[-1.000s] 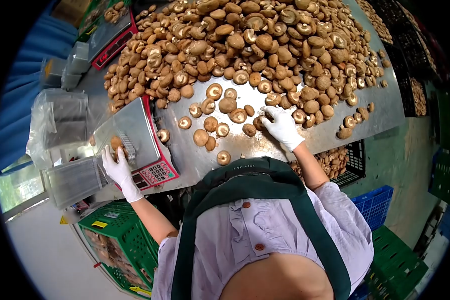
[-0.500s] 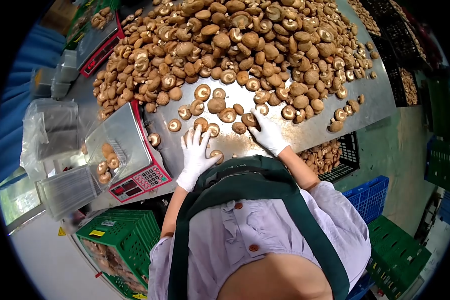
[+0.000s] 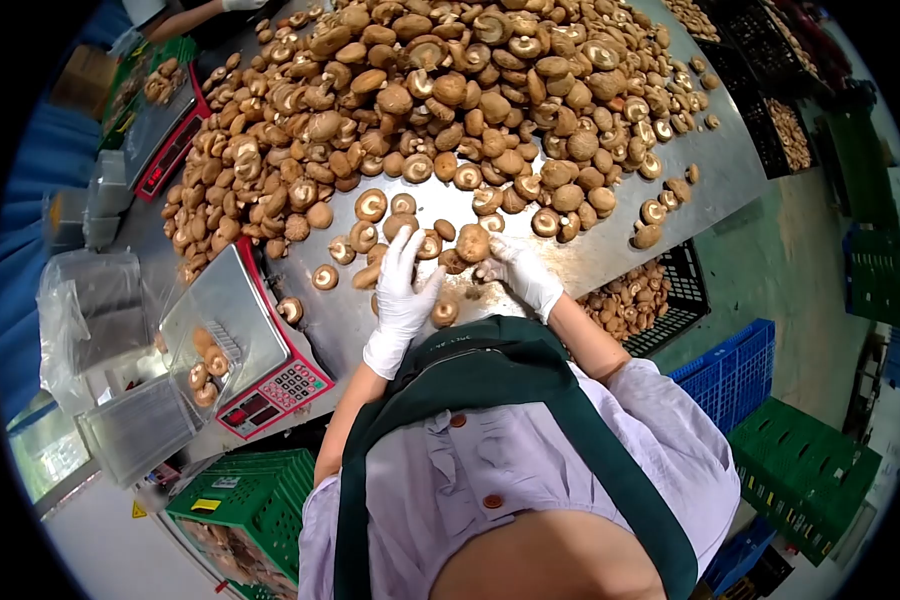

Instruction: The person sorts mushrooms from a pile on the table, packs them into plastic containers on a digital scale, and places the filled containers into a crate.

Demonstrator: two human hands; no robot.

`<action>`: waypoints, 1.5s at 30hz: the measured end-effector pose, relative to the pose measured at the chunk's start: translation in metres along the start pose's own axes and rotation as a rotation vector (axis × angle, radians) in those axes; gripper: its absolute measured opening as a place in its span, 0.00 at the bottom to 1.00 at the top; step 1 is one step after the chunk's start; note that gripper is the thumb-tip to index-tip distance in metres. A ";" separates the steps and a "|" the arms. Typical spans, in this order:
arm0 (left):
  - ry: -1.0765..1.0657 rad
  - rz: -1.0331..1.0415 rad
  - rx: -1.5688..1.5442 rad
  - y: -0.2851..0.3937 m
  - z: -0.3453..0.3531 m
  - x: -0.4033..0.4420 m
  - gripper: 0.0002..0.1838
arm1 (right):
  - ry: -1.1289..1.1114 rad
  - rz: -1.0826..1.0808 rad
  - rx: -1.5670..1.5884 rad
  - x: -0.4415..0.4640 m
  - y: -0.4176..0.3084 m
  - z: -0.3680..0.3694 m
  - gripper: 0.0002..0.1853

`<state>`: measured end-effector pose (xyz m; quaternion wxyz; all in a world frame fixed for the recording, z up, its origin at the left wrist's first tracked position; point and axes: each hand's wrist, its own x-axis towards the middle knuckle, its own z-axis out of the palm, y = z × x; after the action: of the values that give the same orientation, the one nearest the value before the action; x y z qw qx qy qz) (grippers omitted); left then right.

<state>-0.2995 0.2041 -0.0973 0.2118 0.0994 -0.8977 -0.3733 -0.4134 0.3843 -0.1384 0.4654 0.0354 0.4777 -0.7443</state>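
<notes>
My left hand [image 3: 402, 300], in a white glove, is open with its fingers stretched out over the steel table. Beside its fingertips lie a few loose shiitake mushrooms, among them one with its gills up [image 3: 429, 244]. My right hand [image 3: 526, 277], gloved too, has its fingers curled at a large brown shiitake mushroom [image 3: 473, 243] and appears to grip its edge. Just under those fingers a smaller mushroom part shows, partly hidden. A large heap of shiitake mushrooms [image 3: 450, 90] covers the far side of the table [image 3: 610, 240].
At left, a red-edged scale [image 3: 280, 385] carries a clear plastic tray with several mushrooms [image 3: 202, 365]. Stacked clear trays [image 3: 140, 425] stand beside it. A black crate of mushrooms [image 3: 685, 290] is below the right table edge. A co-worker's gloved hand [image 3: 242, 4] shows at top left.
My right hand has shifted slightly left, and a mushroom now sits at its fingertips. My left hand has moved right and turned, its fingers lifting off the mushrooms. The view has shifted a little.
</notes>
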 end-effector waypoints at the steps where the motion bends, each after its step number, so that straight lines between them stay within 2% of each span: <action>1: -0.041 -0.009 -0.045 0.006 0.004 0.001 0.36 | -0.021 0.008 -0.071 -0.007 -0.007 0.011 0.15; 2: -0.108 0.003 -0.024 0.010 0.005 0.003 0.38 | -0.044 -0.027 -0.433 -0.011 -0.011 0.014 0.21; 3: -0.173 0.016 -0.001 0.012 0.007 0.004 0.40 | -0.060 0.006 -0.623 -0.010 -0.005 0.016 0.24; 4: -0.254 0.047 0.087 0.008 0.010 0.003 0.41 | -0.058 -0.146 -0.875 -0.011 -0.007 0.020 0.24; 5: -0.326 0.134 0.308 -0.004 0.015 -0.002 0.39 | -0.055 -0.301 -1.125 -0.014 -0.012 0.025 0.24; 7: -0.367 0.160 0.602 -0.019 0.025 -0.009 0.37 | 0.198 -0.366 -1.248 -0.014 -0.021 0.024 0.22; 9: -0.343 0.175 0.554 -0.015 0.020 -0.006 0.36 | 0.452 -0.444 -1.339 -0.009 -0.036 0.022 0.19; 10: -0.322 0.188 0.504 -0.012 0.017 -0.004 0.34 | 0.527 -0.628 -1.450 -0.002 -0.035 0.012 0.18; 11: -0.323 0.189 0.504 -0.010 0.015 -0.003 0.34 | 0.570 -0.688 -1.540 0.003 -0.038 0.004 0.19; 13: -0.331 0.131 0.429 -0.007 0.013 0.003 0.30 | 0.520 -0.774 -1.651 0.017 -0.034 -0.013 0.24; 14: -0.243 0.204 0.438 -0.007 0.011 0.007 0.25 | 0.501 -0.739 -1.708 0.021 -0.032 -0.009 0.26; 15: -0.242 0.202 0.442 -0.010 0.012 0.006 0.25 | 0.482 -0.703 -1.764 0.023 -0.029 -0.004 0.28; 16: -0.275 0.141 0.464 -0.015 0.013 0.004 0.23 | 0.307 -0.665 -1.634 0.022 -0.027 -0.001 0.27; 17: -0.306 0.081 0.485 -0.018 0.014 0.004 0.22 | 0.240 -0.710 -1.569 0.018 -0.028 0.012 0.28; 18: -0.334 0.096 0.534 -0.014 0.005 0.006 0.18 | 0.151 -0.594 -1.547 0.014 -0.027 0.023 0.27; 19: -0.333 0.097 0.536 -0.014 0.001 0.004 0.18 | 0.067 -0.475 -1.520 0.010 -0.022 0.031 0.26; 21: -0.199 0.048 0.413 -0.013 -0.008 0.003 0.17 | -0.035 -0.660 -1.514 0.005 -0.010 0.038 0.23; 22: -0.143 0.038 0.394 -0.012 -0.014 0.003 0.16 | -0.008 -0.631 -1.532 0.001 -0.007 0.040 0.19; 23: -0.089 0.021 0.378 -0.014 -0.020 0.005 0.12 | -0.013 -0.627 -1.533 -0.001 -0.010 0.039 0.19; 25: 0.085 0.069 0.296 -0.021 -0.022 0.013 0.10 | -0.023 -0.592 -1.354 -0.005 -0.013 0.033 0.15; 26: 0.041 0.100 0.360 -0.023 -0.024 0.019 0.15 | 0.112 -0.657 -1.288 -0.007 -0.015 0.034 0.11; 27: -0.054 0.077 0.368 -0.021 -0.027 0.027 0.25 | 0.205 -0.546 -1.403 -0.008 -0.020 0.032 0.13; 29: -0.148 0.094 0.426 -0.022 -0.017 0.043 0.34 | 0.253 -0.607 -1.492 -0.001 -0.023 0.017 0.14; 31: -0.255 0.094 0.495 -0.026 0.001 0.053 0.39 | 0.273 -0.545 -1.588 0.002 -0.024 0.012 0.17; 33: -0.383 0.166 0.554 -0.034 0.015 0.058 0.41 | 0.259 -0.486 -1.494 0.009 -0.017 0.003 0.18; 35: -0.514 0.157 0.486 -0.033 0.018 0.055 0.39 | 0.261 -0.500 -1.484 0.010 -0.011 -0.005 0.19; 36: -0.439 0.205 0.472 -0.035 0.018 0.049 0.35 | 0.256 -0.495 -1.453 0.010 -0.008 -0.008 0.18; 40: -0.451 0.230 0.336 -0.032 -0.005 0.027 0.28 | 0.262 -0.514 -1.278 0.006 -0.004 -0.009 0.18; 43: -0.426 0.275 0.388 -0.027 -0.013 0.010 0.30 | 0.308 -0.427 -1.301 0.007 -0.034 0.011 0.18; 45: -0.446 0.252 0.384 -0.023 -0.016 0.010 0.31 | 0.396 -0.515 -1.332 0.021 -0.062 0.020 0.18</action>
<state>-0.3004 0.1746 -0.1010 0.0319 -0.0588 -0.9813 -0.1803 -0.4626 0.3625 -0.0964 0.1039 -0.2341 0.8963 -0.3619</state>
